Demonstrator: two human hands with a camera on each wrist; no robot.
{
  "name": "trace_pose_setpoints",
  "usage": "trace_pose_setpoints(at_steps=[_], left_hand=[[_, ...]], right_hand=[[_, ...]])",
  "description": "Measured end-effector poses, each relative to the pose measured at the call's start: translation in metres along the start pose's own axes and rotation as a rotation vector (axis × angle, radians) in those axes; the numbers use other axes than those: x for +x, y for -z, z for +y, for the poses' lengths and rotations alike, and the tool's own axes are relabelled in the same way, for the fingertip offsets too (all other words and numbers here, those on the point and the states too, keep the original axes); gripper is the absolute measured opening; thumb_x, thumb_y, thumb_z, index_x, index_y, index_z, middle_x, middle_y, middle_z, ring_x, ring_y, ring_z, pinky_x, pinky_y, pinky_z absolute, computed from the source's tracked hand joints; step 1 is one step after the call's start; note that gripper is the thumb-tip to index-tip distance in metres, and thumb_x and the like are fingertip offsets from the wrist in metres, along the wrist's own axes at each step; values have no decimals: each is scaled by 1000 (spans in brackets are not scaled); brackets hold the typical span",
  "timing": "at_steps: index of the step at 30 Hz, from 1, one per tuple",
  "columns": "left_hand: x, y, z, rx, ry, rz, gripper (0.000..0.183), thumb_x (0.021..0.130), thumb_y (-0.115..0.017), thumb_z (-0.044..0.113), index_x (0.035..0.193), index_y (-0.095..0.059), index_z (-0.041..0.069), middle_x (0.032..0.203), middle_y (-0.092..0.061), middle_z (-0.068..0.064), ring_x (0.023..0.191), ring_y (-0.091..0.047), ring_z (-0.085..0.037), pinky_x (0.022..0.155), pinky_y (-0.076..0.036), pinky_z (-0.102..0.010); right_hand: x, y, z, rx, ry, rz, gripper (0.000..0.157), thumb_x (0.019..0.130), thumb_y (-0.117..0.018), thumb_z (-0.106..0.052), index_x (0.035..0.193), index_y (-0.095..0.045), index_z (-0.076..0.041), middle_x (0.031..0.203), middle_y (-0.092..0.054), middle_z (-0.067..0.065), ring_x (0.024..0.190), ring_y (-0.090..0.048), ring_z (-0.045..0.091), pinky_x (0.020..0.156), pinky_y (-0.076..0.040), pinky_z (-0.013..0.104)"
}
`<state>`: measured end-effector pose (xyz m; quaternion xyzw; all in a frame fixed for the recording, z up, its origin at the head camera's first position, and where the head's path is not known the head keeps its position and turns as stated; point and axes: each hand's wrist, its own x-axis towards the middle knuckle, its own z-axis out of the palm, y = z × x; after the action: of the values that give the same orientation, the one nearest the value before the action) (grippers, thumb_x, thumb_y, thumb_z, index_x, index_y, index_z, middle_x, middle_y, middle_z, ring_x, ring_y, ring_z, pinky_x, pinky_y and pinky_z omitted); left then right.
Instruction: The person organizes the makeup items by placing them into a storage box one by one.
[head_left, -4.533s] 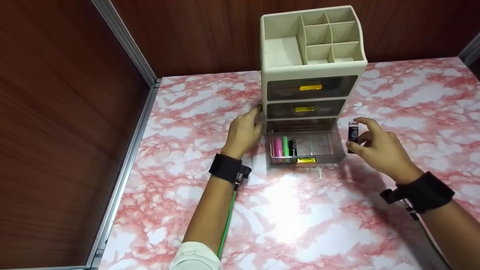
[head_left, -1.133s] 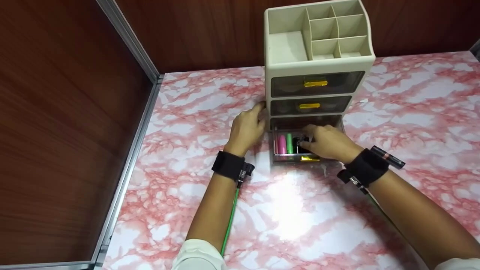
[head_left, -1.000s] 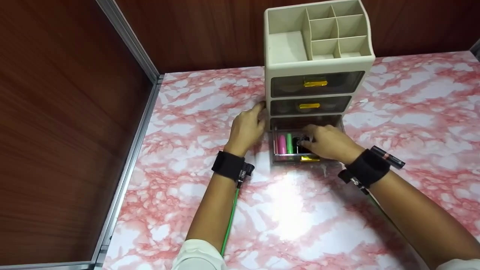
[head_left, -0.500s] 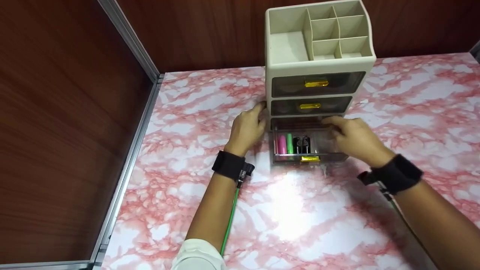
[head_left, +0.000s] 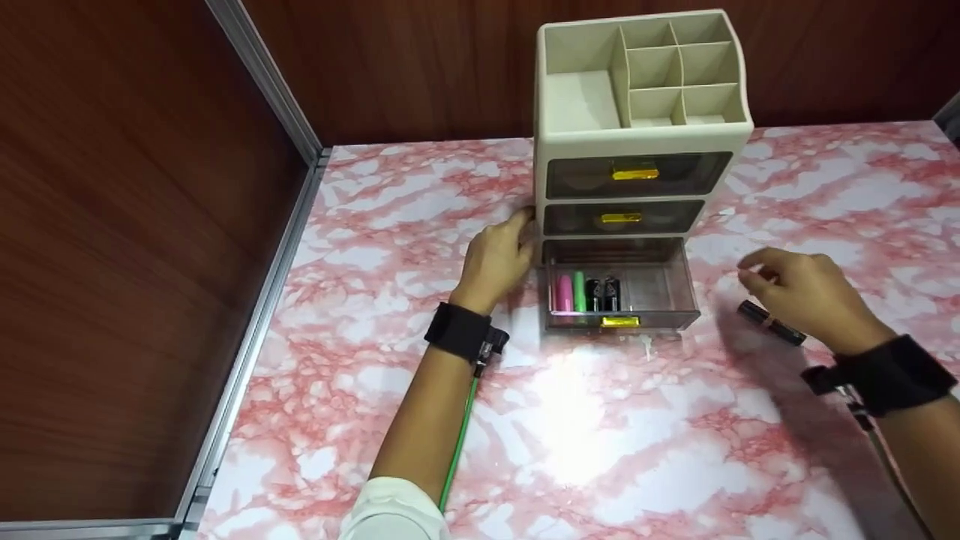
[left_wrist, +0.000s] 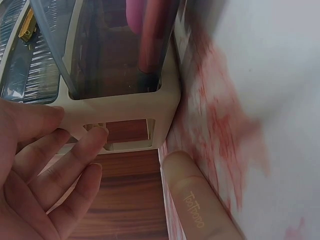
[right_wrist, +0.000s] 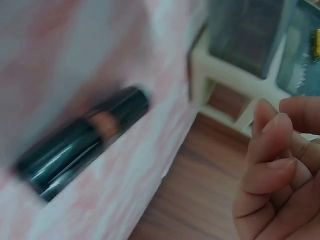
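Observation:
My left hand (head_left: 495,259) rests against the left side of a cream drawer organizer (head_left: 645,136); in the left wrist view its fingers (left_wrist: 87,142) touch the frame, loosely bent. The bottom drawer (head_left: 660,289) is pulled out. Along its left side stand a pink tube (head_left: 565,292), a green tube (head_left: 579,292) and two black lipsticks (head_left: 611,294). My right hand (head_left: 814,292) hovers right of the drawer with loosely curled fingers and nothing in them. Below it a black lipstick with a copper band (head_left: 771,324) lies on the table, blurred in the right wrist view.
The organizer's two upper drawers (head_left: 626,217) are closed, with yellow handles. Divided compartments (head_left: 652,67) form its top. A dark wood panel (head_left: 420,67) stands behind, another (head_left: 135,262) on the left. The table (head_left: 360,420) has a pink marbled surface.
My right hand has set a black lipstick into the drawer beside the other, then withdrawn right over the lipstick on the table. My left hand stays at the organizer's side.

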<state>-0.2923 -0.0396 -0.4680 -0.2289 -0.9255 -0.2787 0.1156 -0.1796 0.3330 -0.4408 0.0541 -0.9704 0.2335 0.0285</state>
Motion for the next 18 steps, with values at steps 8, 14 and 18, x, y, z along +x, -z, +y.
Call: trace_pose_setpoints(at_steps=[8, 14, 18], left_hand=[[0, 1, 0, -16, 1, -5, 39, 89, -66, 11, 127, -60, 10, 96, -71, -16, 75, -68, -31, 60, -53, -42], [1, 0, 1, -12, 0, -8, 40, 89, -65, 11, 128, -59, 10, 93, -71, -17, 73, -67, -31, 59, -53, -41], [0, 0, 1, -18, -2, -7, 41, 89, -65, 11, 130, -58, 10, 94, -71, -17, 72, -67, -30, 58, -53, -40]], right_hand=[[-21, 0, 26, -42, -79, -70, 35, 99, -55, -34, 113, -66, -4, 94, -68, 21, 83, -63, 36, 70, -45, 52], [-30, -2, 36, -65, -118, -63, 32, 98, -56, -31, 108, -66, -2, 91, -67, 23, 80, -62, 39, 65, -45, 53], [-35, -4, 39, -71, -123, -70, 31, 98, -56, -31, 107, -65, -2, 91, -67, 24, 79, -62, 40, 65, -45, 54]])
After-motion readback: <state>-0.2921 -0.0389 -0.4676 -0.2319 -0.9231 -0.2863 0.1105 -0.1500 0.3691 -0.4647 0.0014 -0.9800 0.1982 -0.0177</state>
